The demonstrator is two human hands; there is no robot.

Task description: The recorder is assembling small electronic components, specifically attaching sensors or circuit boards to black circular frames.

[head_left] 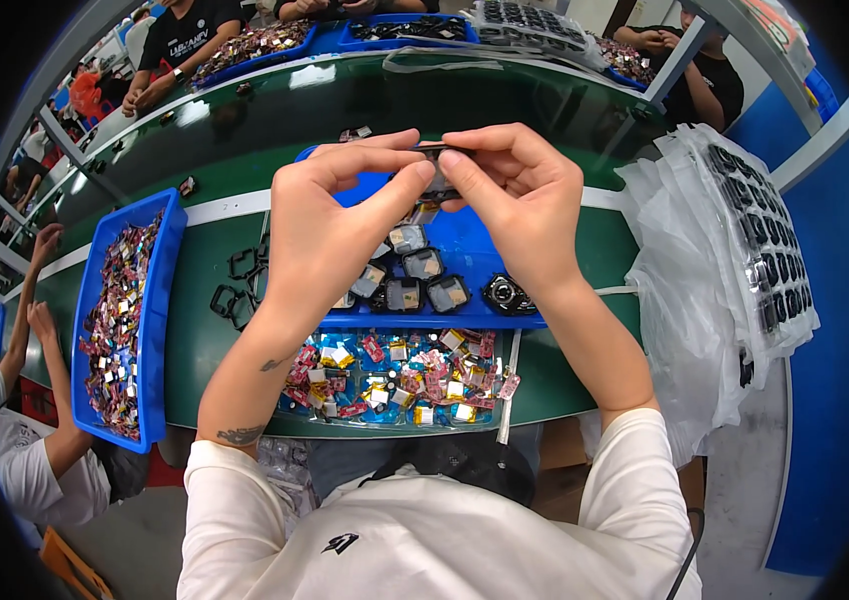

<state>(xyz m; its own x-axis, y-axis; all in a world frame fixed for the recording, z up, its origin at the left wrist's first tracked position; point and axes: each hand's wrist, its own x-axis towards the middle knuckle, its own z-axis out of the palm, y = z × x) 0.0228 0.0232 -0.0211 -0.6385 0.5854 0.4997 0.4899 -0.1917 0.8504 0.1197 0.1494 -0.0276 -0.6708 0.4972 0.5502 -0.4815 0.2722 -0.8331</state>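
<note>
My left hand [330, 205] and my right hand [530, 200] meet above the blue tray [505, 250]. Pinched between their thumbs and fingers is a small black watch-like casing [433, 149], its middle partly covered by the fingertips. Below them in the tray lie several black square casings [423, 264] with pale inner faces. A rounder black watch-like unit [507, 294] lies at the tray's right end. Left of the tray, empty black frames [235, 303] are grouped on the green surface.
Small circuit boards with silver-and-yellow battery packs [405, 380] lie along the near edge. A deep blue bin [158, 330] of similar parts stands left. Plastic-wrapped trays of black parts [760, 240] rise at right. Beyond the green conveyor belt [345, 95], other people handle parts.
</note>
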